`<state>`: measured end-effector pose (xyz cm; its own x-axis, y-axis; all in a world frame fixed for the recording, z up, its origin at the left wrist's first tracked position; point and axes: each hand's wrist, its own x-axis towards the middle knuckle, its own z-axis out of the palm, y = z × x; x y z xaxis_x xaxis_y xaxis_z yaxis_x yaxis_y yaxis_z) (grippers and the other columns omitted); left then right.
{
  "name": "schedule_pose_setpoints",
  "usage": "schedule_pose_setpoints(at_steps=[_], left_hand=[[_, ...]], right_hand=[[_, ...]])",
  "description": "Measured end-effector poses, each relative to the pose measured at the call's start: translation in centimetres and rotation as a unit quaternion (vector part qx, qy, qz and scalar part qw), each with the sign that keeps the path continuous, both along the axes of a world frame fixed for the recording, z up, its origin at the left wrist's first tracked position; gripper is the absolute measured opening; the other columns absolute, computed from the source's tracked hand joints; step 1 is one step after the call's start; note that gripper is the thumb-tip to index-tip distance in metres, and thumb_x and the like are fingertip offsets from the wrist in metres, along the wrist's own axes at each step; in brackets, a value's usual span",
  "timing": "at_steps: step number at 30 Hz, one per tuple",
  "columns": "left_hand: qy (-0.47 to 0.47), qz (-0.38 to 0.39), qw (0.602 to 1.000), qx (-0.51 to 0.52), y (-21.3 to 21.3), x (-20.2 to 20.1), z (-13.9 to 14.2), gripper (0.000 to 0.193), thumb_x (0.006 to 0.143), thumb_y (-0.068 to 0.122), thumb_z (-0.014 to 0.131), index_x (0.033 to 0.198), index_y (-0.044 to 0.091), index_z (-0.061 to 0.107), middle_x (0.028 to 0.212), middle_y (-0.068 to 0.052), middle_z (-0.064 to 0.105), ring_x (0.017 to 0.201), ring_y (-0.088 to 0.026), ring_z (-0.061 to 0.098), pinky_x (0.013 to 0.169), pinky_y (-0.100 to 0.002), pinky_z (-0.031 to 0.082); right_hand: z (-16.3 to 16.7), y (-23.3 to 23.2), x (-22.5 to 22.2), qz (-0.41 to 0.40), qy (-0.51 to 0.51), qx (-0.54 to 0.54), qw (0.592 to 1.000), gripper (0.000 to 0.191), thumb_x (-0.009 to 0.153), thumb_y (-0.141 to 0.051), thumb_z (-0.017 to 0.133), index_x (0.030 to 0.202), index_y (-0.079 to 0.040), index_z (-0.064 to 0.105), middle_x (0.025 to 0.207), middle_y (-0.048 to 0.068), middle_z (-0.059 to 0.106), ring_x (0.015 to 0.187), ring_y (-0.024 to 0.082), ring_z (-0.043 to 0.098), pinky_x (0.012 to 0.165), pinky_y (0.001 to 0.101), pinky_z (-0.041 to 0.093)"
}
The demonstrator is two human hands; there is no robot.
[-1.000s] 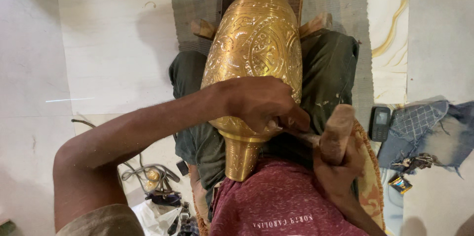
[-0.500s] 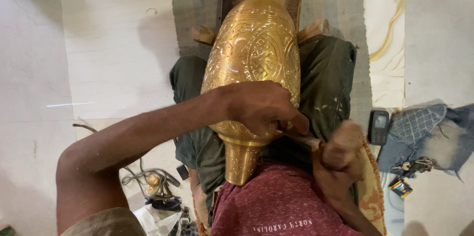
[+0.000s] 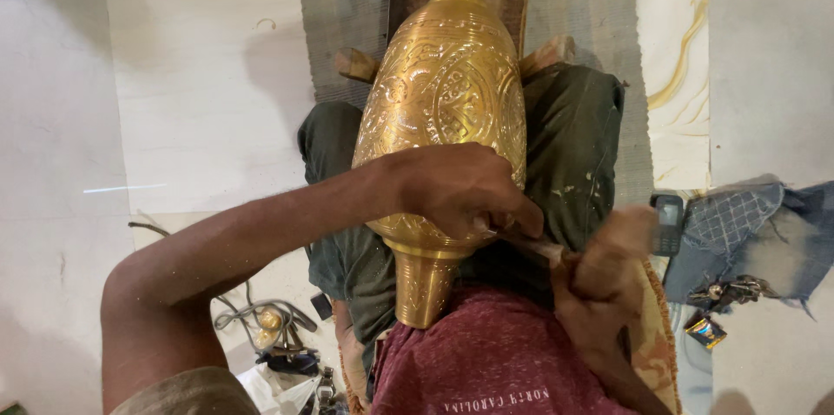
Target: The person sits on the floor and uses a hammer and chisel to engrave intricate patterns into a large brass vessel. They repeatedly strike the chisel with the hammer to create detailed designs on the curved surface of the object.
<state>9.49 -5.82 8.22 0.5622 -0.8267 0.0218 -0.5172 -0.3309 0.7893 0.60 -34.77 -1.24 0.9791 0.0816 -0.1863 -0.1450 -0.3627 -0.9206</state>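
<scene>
A large engraved brass vase [image 3: 447, 93] lies along my lap, neck pointing away and foot toward my red shirt. My left hand [image 3: 460, 193] reaches across its lower body and pinches a thin metal chisel [image 3: 534, 247] against the brass near the foot. My right hand [image 3: 608, 272] is just right of the chisel's end, blurred by motion, and grips a wooden mallet [image 3: 630, 228].
Wooden blocks [image 3: 356, 63] prop the vase on both sides, over a grey mat [image 3: 343, 6]. A dark mobile phone [image 3: 667, 224], a blue checked cloth [image 3: 756, 228] and keys [image 3: 721, 293] lie at the right. Cables and small tools [image 3: 269, 328] sit lower left.
My right hand with the mallet has swung from upright into a blurred motion by the chisel's end. My left hand keeps the chisel on the vase.
</scene>
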Motion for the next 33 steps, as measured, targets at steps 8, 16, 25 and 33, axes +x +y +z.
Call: schedule_pose_setpoints(at_steps=[8, 16, 25, 33], left_hand=[[-0.032, 0.016, 0.999, -0.019, 0.1, -0.2, 0.0, 0.055, 0.067, 0.002, 0.066, 0.12, 0.015, 0.07, 0.087, -0.01, 0.077, 0.075, -0.028, 0.074, 0.06, -0.042, 0.055], [-0.028, 0.009, 0.999, -0.021, 0.2, -0.1, 0.9, 0.051, 0.067, 0.007, 0.072, 0.117, 0.014, 0.071, 0.083, -0.011, 0.077, 0.072, -0.03, 0.073, 0.061, -0.044, 0.055], [-0.012, 0.013, 0.998, -0.061, 0.1, 0.1, 0.2, 0.052, 0.071, 0.003, 0.07, 0.121, 0.013, 0.07, 0.092, -0.01, 0.079, 0.082, -0.026, 0.077, 0.067, -0.041, 0.059], [-0.014, 0.027, 0.998, -0.046, 0.8, 0.0, 0.0, 0.057, 0.065, 0.001, 0.072, 0.12, 0.014, 0.07, 0.088, -0.011, 0.078, 0.077, -0.029, 0.075, 0.064, -0.042, 0.056]], right_hand=[[-1.9, -0.3, -1.0, 0.006, -0.084, 0.05, 0.995, 0.021, 0.094, -0.005, 0.077, 0.109, -0.008, 0.063, 0.105, 0.001, 0.061, 0.094, 0.009, 0.057, 0.084, 0.0225, 0.048], [-0.2, 0.6, 0.2, -0.031, -0.113, 0.1, 0.988, 0.02, 0.091, -0.004, 0.077, 0.1, -0.008, 0.061, 0.09, -0.002, 0.064, 0.079, 0.007, 0.059, 0.074, 0.024, 0.049], [0.3, 1.3, -0.4, -0.07, -0.057, 0.166, 0.982, 0.022, 0.085, 0.0, 0.077, 0.096, -0.008, 0.059, 0.091, 0.002, 0.065, 0.075, 0.011, 0.06, 0.066, 0.0257, 0.051], [-1.8, 0.4, -0.1, -0.03, -0.088, 0.01, 0.996, 0.018, 0.09, 0.0, 0.076, 0.102, -0.006, 0.065, 0.082, 0.002, 0.061, 0.068, 0.012, 0.052, 0.06, 0.0251, 0.044]])
